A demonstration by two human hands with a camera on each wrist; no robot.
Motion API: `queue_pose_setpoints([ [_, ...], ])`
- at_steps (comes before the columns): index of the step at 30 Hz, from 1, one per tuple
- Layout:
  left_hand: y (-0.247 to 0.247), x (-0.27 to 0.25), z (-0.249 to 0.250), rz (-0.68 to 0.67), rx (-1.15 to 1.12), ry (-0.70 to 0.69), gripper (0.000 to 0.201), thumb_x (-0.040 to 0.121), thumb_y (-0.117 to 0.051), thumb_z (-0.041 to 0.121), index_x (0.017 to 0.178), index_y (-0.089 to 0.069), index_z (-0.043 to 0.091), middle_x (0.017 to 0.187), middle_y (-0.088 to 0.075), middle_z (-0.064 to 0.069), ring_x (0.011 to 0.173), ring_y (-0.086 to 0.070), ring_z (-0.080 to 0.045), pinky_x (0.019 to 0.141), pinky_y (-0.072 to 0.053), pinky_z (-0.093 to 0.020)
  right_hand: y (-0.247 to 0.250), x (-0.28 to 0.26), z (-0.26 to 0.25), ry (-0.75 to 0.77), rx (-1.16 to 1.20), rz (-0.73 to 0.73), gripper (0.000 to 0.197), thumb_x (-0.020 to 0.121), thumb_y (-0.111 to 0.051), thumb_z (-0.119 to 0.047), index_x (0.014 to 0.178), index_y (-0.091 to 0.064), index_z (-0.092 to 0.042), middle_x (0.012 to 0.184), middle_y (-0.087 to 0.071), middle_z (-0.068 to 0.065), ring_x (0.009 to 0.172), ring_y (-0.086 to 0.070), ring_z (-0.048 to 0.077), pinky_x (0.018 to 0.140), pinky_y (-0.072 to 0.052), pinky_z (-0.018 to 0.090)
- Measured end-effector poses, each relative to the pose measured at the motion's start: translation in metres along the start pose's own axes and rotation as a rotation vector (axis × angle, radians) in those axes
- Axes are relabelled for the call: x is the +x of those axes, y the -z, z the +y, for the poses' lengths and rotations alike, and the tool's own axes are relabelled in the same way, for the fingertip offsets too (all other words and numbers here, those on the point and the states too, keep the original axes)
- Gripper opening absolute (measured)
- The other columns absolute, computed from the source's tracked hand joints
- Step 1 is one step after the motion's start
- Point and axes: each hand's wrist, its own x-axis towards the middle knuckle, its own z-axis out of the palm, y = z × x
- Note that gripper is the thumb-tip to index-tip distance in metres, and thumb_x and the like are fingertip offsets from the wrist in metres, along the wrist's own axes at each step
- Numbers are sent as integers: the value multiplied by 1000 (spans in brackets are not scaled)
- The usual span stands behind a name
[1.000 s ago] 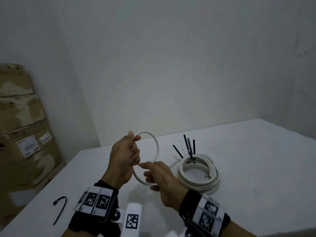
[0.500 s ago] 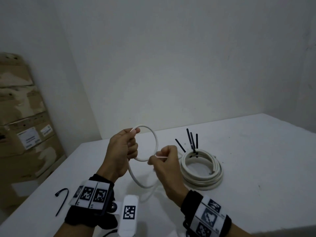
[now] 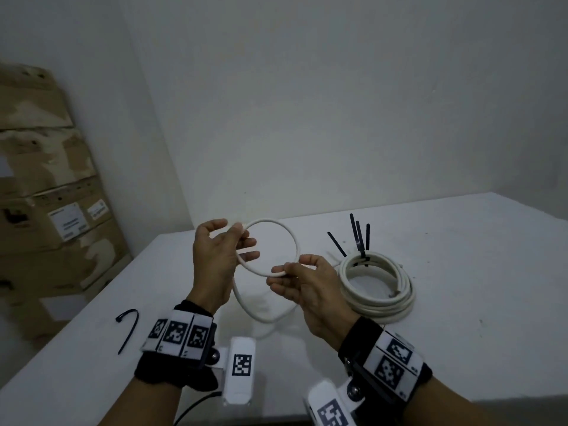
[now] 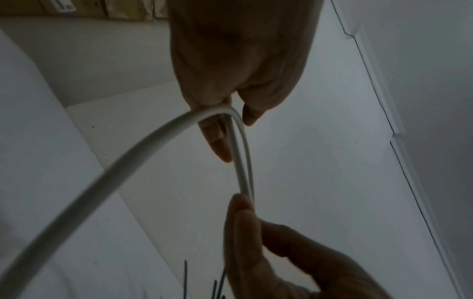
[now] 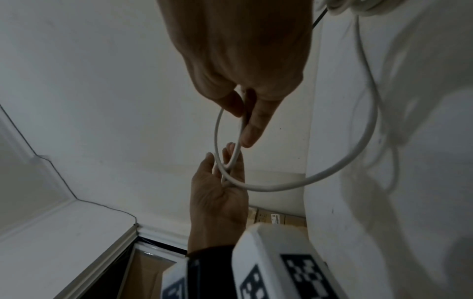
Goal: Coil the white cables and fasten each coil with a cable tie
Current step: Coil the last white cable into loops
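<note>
I hold a white cable (image 3: 295,241) in the air as a loop, and a second turn (image 3: 264,318) sags to the table. My left hand (image 3: 230,233) is at the loop's upper left. Its thumb and fingers are spread, and the cable lies across the fingers (image 5: 225,168). At the loop's bottom, my right hand (image 3: 281,273) pinches the cable between thumb and forefinger (image 5: 253,125). The left wrist view shows the two strands (image 4: 240,161) running from the left fingers down to the right hand.
A finished white coil (image 3: 378,287) lies on the white table (image 3: 476,272) right of my hands, with several black cable ties (image 3: 356,238) sticking up from it. One loose black tie (image 3: 127,330) lies front left. Cardboard boxes (image 3: 46,210) are stacked beyond the table's left edge.
My left hand has loosened from a curled grip to spread fingers. The right hand has moved to the bottom of the loop, still pinching the cable. The loop looks wider.
</note>
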Motion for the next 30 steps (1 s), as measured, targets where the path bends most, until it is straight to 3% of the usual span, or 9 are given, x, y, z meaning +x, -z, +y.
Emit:
queue_pose_setpoints([
  [5,8,-3,-9,50,182,-124,28,86,-69,29,90,-60,3,79,-69,-17,65,-70,-29,54,-58,-34,-3,4,0,52,27,59,23,88,-51,8,98,-40,-9,80,-67,20,62,-66,30,60,-59,32],
  [8,9,-9,-16,-35,239,-142,28,90,-64,30,83,-67,2,74,-70,-16,66,-70,-31,56,-58,-34,-5,4,1,79,40,61,23,89,-51,7,97,-39,-12,82,-66,19,65,-66,30,63,-59,32],
  [15,4,-7,-9,-66,-100,256,33,96,-55,28,100,-64,-3,89,-72,-18,75,-72,-29,67,-61,-31,-4,-4,18,68,-206,-1,23,90,-54,1,97,-37,-12,82,-68,19,66,-65,28,62,-59,31],
  [17,3,-6,-7,-82,-89,268,34,98,-51,30,97,-64,-2,84,-72,-15,71,-71,-27,65,-61,-33,-2,-6,25,54,-296,-33,23,91,-55,-1,95,-35,-13,83,-68,19,62,-65,26,59,-58,30],
  [19,3,-6,-9,-68,-61,265,34,99,-49,31,92,-64,2,66,-64,-5,57,-63,-20,57,-59,-32,-1,-6,29,26,-350,-36,24,91,-54,-3,91,-33,-14,83,-68,19,56,-65,24,56,-57,30],
  [22,3,-5,-13,-34,5,244,32,101,-45,33,84,-56,7,45,-36,6,39,-33,-9,37,-36,-21,0,-5,32,-4,-378,-43,27,89,-57,-5,92,-32,-14,81,-67,18,56,-62,22,53,-54,29],
  [24,4,-4,-13,-23,20,229,32,101,-43,33,80,-52,10,42,-30,9,37,-24,-7,35,-22,-19,3,-7,30,-47,-458,-55,30,89,-62,-17,94,-33,-13,80,-66,17,57,-60,22,50,-51,31],
  [27,6,2,-3,-4,-16,215,33,101,-43,33,77,-51,12,41,-30,10,35,-23,-5,34,-20,-17,8,-16,28,-183,-633,-115,33,91,-56,-43,92,-42,-14,78,-66,14,51,-60,22,41,-48,26],
  [30,9,8,7,25,-63,218,34,101,-43,34,76,-52,12,40,-29,11,33,-23,-4,33,-19,-15,10,-16,37,-352,-561,-79,43,96,-42,-47,116,-37,-9,93,-63,21,57,-66,27,45,-55,32],
])
